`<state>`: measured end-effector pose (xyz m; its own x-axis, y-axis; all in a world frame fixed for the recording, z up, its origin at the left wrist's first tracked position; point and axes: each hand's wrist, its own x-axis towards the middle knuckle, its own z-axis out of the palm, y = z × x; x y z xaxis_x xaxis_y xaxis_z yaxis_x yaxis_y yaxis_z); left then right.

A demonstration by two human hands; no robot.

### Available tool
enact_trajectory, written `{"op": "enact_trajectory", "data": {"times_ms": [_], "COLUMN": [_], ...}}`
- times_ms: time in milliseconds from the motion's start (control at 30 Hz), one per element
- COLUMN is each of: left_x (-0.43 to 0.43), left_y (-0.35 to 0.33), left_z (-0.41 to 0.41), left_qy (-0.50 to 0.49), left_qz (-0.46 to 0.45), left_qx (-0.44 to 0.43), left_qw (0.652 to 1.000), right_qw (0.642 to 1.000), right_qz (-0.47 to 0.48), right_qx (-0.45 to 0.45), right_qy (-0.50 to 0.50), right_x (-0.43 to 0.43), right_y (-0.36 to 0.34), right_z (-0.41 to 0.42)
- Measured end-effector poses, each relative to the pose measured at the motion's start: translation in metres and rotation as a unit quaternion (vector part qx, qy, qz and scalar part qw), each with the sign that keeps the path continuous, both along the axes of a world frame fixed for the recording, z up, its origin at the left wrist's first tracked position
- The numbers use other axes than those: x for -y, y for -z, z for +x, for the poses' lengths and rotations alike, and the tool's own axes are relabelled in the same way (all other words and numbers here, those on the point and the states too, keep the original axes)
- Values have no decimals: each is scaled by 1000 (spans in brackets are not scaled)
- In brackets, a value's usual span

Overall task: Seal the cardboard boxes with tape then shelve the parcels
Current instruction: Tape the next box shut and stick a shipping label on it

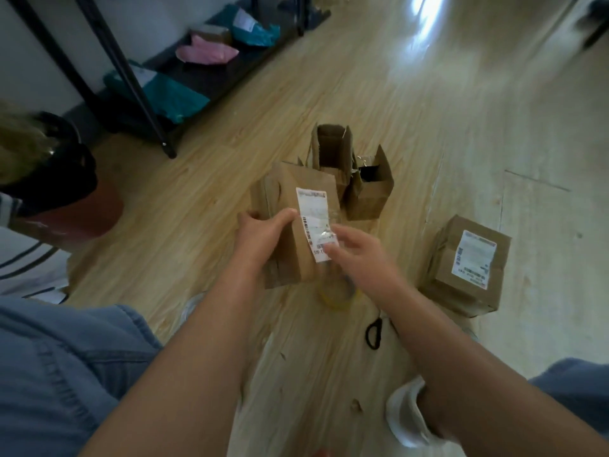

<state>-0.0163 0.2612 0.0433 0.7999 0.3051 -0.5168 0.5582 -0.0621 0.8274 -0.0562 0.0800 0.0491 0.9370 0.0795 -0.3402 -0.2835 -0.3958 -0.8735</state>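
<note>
Labelled cardboard box [290, 225] between both hands [263, 235], left gripping.

The box [290, 225] in the middle of the frame is matt brown cardboard, and its white paper label [313, 209] glints where clear glossy tape [324, 234] crosses it. The second box [468, 265] at right is the same dull cardboard. The floor [428, 94] is smooth, pale wood grain with a sheen at upper right. At upper left a black, seemingly metal rack [131, 87] bears slick teal mailers [174, 94] and a pink mailer [206, 52] of plastic, with blue denim cloth [66, 357] at lower left.
</note>
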Motion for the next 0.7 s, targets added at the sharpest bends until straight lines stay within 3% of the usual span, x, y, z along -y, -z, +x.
{"op": "enact_trajectory", "data": {"times_ms": [133,233,333,500,700], "left_x": [5,11,17,21,20], "left_y": [-26,-32,-23,-22,-26], "left_z": [6,-2,-14,-22,-23], "left_qy": [26,36,33,151,160], "left_qz": [-85,-156,-215,-139,-148], "left_qx": [45,68,70,66,92], "left_qw": [995,985,974,976,972], "right_qw": [995,995,988,982,980], "right_qz": [-77,36,128,168,173], "right_qx": [-33,-92,-75,-43,-27], "right_qy": [57,28,42,69,94], "right_x": [38,52,56,61,64], "right_y": [-31,-38,-31,-23,-25], "right_z": [17,13,8,3,3]}}
